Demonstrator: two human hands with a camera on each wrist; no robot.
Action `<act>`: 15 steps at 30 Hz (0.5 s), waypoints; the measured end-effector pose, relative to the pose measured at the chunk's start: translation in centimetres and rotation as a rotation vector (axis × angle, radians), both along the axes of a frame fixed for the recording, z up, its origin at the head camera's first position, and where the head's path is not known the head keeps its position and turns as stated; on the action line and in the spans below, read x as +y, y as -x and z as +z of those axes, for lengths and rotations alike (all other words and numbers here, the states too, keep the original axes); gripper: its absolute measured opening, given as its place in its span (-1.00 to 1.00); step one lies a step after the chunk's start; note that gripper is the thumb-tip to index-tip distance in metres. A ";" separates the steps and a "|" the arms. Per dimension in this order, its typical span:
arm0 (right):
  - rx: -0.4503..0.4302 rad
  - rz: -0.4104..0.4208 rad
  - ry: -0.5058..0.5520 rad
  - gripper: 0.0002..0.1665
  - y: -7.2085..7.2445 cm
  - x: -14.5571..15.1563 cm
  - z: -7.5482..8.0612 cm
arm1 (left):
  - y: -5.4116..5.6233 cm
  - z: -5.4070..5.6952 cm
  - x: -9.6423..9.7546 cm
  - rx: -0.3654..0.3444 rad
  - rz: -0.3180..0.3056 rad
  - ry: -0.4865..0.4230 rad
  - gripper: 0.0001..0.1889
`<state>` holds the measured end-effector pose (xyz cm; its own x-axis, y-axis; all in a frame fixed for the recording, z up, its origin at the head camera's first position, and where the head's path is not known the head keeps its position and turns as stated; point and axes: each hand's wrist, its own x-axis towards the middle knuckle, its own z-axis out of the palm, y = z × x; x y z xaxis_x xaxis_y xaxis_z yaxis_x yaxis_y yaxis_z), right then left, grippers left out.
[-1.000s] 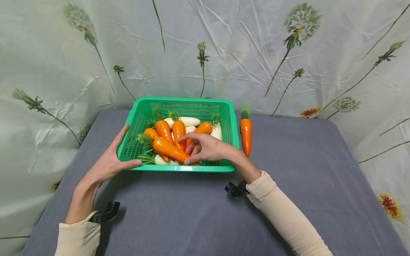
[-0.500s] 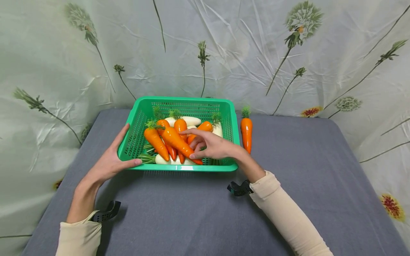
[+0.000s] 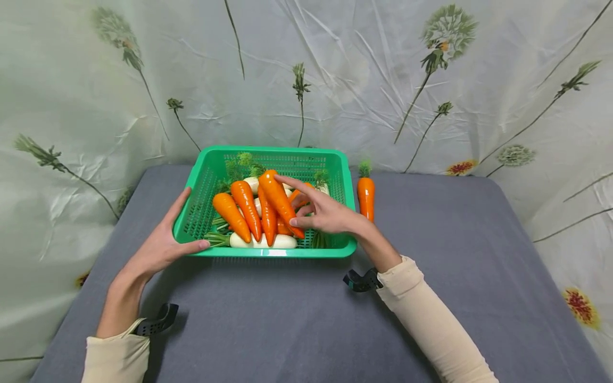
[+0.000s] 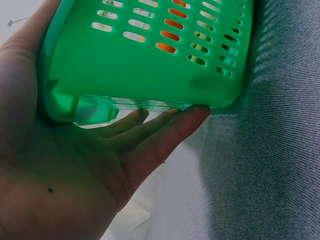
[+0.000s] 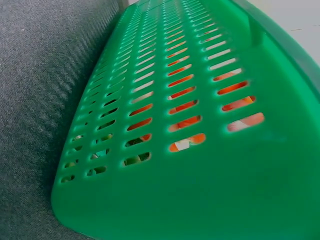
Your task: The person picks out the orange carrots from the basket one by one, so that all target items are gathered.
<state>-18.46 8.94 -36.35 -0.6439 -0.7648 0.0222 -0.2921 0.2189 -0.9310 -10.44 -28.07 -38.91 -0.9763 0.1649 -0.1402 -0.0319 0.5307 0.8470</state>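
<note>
A green slotted basket [image 3: 346, 202] holds several orange carrots and white radishes. At its left front corner, my left hand [image 3: 158, 244] rests with the thumb along the front rim and straight fingers [image 4: 165, 142] against the side wall. My right hand [image 3: 323, 213] reaches over the basket and grips an orange carrot [image 3: 276, 197], thumb near its narrow tip and index finger near its thick end. Left of it lie more carrots [image 3: 232, 217], and a white radish [image 3: 280, 241] lies along the front wall. The right wrist view shows the basket's wall [image 5: 150, 195], not the hand.
A single carrot [image 3: 366, 199] lies outside on the grey cloth, just right of the basket; the right hand partly covers its lower end. The grey-covered table [image 3: 268, 319] extends in front. A pale floral curtain [image 3: 354, 85] hangs behind.
My right hand has raised the gripped carrot and swung it to the right and away from me. Carrots and the front radish beneath are uncovered. The left hand stays at the basket corner.
</note>
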 end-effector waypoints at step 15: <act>-0.184 -0.077 0.125 0.42 0.0 0.9 0.4 | 0.1 0.0 0.0 -0.002 0.001 -0.018 0.31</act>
<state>-18.47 9.80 -35.90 -0.7019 -0.7122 -0.0092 -0.1021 0.1134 -0.9883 -10.56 -28.05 -38.95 -0.9762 0.1668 -0.1390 -0.0339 0.5152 0.8564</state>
